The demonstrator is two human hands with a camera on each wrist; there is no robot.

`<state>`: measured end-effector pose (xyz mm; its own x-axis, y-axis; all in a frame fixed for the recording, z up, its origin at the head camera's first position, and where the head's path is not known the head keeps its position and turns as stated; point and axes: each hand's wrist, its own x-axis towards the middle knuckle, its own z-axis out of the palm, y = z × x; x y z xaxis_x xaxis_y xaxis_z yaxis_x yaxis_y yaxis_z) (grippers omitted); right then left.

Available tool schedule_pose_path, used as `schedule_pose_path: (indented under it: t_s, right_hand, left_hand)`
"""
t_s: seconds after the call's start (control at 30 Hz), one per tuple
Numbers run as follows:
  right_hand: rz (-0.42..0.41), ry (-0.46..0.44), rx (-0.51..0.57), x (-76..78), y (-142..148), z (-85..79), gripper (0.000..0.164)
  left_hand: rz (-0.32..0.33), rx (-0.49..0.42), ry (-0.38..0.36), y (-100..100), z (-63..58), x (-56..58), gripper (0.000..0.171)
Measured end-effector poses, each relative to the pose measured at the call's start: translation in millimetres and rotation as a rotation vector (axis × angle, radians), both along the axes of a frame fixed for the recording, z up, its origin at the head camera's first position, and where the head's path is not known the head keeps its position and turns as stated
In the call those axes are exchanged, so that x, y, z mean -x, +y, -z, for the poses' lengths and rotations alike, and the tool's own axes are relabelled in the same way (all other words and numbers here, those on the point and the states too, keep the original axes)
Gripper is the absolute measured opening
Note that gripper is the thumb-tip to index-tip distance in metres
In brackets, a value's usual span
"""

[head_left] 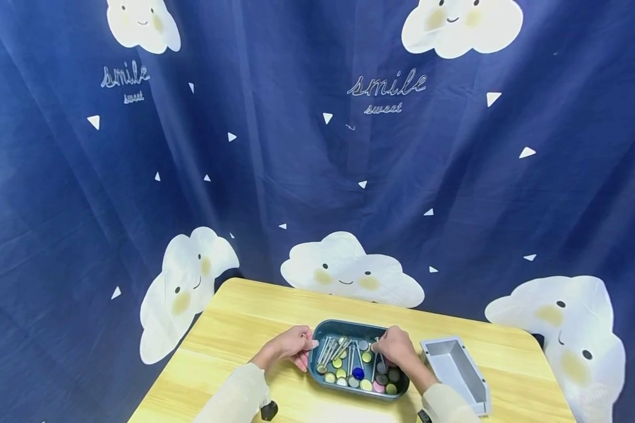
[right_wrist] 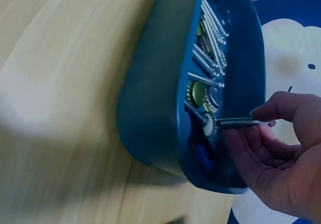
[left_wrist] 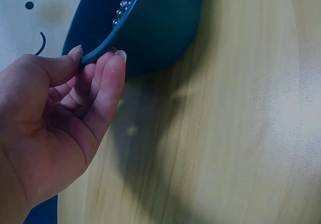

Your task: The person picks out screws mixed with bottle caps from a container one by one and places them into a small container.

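Note:
A dark teal plastic tub (head_left: pixel 344 322) sits on the table, holding several long metal bolts (head_left: pixel 325 351) and many crimped bottle caps (head_left: pixel 366 385) in yellow, silver, dark and pink, plus a blue one (head_left: pixel 358 373). With thumb and fingers my left hand (head_left: pixel 295 346) pinches the tub's left end at the rim (left_wrist: pixel 108 43). Over the right part of the tub, my right hand (head_left: pixel 398 348) pinches a single threaded bolt (right_wrist: pixel 235 123) by one end. The bolt's other end points down at the caps, right by a whitish cap (right_wrist: pixel 209 125).
Just right of the tub stands a grey open bin (head_left: pixel 457 370), close to my right forearm. The wooden table (head_left: pixel 259 305) has its far edge against a blue curtain (head_left: pixel 307 147) printed with white clouds.

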<state>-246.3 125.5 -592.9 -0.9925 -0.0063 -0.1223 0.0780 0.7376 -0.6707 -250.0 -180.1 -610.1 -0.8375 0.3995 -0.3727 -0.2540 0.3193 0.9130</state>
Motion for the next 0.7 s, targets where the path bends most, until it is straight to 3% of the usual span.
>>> schedule_pose_path:
  t_s: [0.03,0.13,0.7]
  right_hand:
    - [0.017,-0.01,0.002,-3.6,-1.8,-10.6,0.038]
    - [0.01,-0.007,-0.013,-4.3,2.3,-17.6,0.038]
    - [-0.007,0.029,-0.042,-6.2,33.8,-41.0,0.03]
  left_hand:
    - [0.0,0.002,0.0,0.2,0.0,-0.3,0.015]
    - [0.0,0.009,0.009,0.5,0.4,-1.1,0.015]
    - [0.01,0.002,0.01,0.5,-2.5,-1.6,0.014]
